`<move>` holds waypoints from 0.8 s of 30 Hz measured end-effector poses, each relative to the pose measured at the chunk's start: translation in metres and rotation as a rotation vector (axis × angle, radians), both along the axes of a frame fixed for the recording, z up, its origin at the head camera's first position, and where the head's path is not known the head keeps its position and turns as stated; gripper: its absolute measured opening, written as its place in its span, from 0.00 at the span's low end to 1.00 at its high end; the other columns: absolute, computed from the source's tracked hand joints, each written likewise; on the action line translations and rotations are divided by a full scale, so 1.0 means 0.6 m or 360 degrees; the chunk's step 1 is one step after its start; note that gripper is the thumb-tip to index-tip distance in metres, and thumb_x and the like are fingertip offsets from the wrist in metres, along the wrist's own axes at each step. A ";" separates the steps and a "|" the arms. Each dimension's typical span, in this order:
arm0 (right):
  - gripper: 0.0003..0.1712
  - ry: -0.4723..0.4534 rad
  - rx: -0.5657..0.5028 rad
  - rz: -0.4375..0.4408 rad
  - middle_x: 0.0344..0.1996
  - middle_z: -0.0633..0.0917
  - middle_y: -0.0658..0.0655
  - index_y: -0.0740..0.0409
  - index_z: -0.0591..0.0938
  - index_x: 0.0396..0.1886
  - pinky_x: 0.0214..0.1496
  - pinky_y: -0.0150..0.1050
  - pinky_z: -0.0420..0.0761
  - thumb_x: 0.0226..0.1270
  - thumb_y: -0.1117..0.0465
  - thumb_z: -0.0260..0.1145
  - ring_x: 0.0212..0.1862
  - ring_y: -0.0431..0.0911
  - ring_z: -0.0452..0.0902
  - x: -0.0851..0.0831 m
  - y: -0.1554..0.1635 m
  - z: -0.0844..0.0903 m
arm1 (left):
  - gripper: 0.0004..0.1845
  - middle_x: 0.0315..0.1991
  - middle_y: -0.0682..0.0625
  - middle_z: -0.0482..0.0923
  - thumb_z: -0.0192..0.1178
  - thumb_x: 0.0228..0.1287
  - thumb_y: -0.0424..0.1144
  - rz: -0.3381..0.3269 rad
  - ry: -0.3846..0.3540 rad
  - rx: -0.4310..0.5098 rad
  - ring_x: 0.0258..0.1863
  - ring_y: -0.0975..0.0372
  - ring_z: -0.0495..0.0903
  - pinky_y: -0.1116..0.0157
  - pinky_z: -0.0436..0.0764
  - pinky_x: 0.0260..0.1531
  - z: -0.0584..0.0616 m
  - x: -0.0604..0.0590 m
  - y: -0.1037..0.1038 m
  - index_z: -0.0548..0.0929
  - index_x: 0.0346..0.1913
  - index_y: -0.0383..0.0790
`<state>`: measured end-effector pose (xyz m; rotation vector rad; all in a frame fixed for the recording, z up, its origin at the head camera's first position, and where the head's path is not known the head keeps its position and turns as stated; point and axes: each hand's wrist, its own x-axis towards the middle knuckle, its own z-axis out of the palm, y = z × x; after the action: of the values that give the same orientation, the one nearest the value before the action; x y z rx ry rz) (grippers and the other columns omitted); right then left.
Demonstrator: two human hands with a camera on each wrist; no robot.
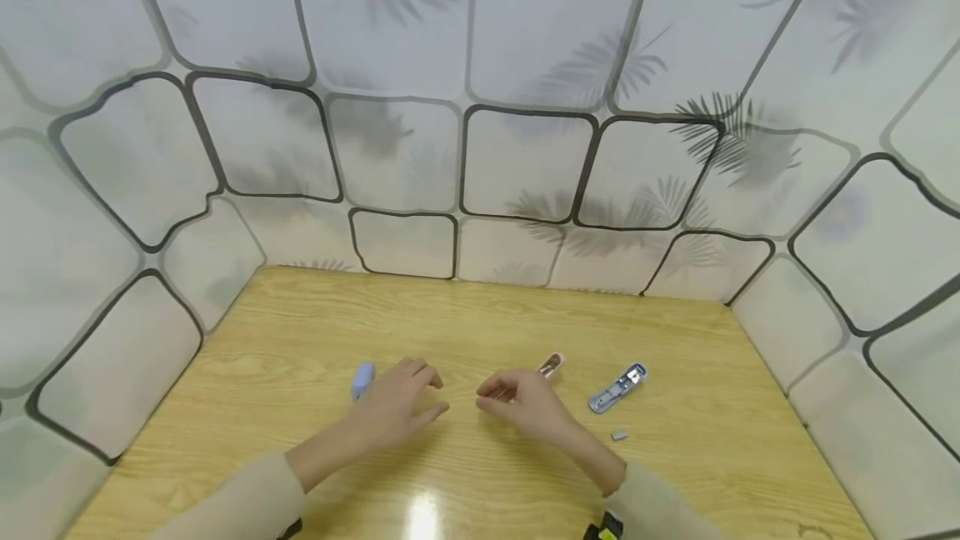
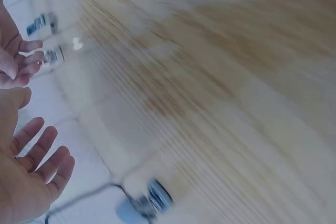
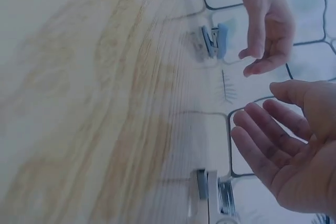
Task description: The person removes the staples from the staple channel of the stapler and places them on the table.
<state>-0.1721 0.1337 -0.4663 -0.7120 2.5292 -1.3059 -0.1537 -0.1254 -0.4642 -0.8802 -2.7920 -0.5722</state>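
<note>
Both of my hands hover just above the wooden table (image 1: 465, 315), palms turned toward each other, and neither holds anything. My left hand (image 1: 433, 396) has relaxed fingers, with a small light-blue stapler (image 1: 363, 379) lying just to its left. The wrist views also show this stapler (image 2: 152, 200) (image 3: 215, 40). My right hand (image 1: 489, 397) has loosely bent fingers, and its palm (image 3: 283, 150) is bare. A pink stapler (image 1: 551, 365) (image 3: 210, 198) lies just beyond the right hand. Both wrist views are blurred.
An opened blue-and-metal stapler (image 1: 617, 387) lies right of the pink one, with a small grey strip of staples (image 1: 619, 435) in front of it. Patterned white panels (image 1: 405, 157) wall the table on three sides. Beige sleeves cover both forearms.
</note>
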 end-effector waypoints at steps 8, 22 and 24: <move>0.16 0.0382 0.0168 0.0292 0.47 0.91 0.56 0.61 0.87 0.52 0.48 0.28 0.86 0.77 0.54 0.68 0.48 0.47 0.88 -0.018 -0.067 0.006 | 0.14 0.45 0.50 0.86 0.73 0.66 0.45 0.0183 0.0165 0.0018 0.48 0.56 0.84 0.55 0.87 0.52 0.009 0.023 -0.082 0.85 0.46 0.40; 0.19 0.1001 0.0747 0.0512 0.53 0.89 0.48 0.49 0.86 0.59 0.57 0.31 0.85 0.77 0.46 0.67 0.54 0.40 0.87 -0.046 -0.149 0.008 | 0.21 0.46 0.46 0.86 0.73 0.65 0.51 0.0302 0.0212 -0.0010 0.51 0.51 0.84 0.49 0.86 0.55 -0.018 0.020 -0.176 0.86 0.49 0.36; 0.19 0.1069 0.0808 0.0533 0.53 0.89 0.47 0.48 0.86 0.59 0.59 0.31 0.85 0.77 0.45 0.66 0.55 0.39 0.86 -0.046 -0.157 0.005 | 0.24 0.46 0.46 0.85 0.73 0.65 0.53 0.0307 0.0169 -0.0039 0.51 0.51 0.83 0.48 0.85 0.56 -0.024 0.019 -0.181 0.85 0.50 0.35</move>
<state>-0.1999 0.0398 -0.4633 -1.5431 2.8448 -0.3011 -0.1425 -0.2338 -0.4784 -0.6159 -2.7507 -0.4485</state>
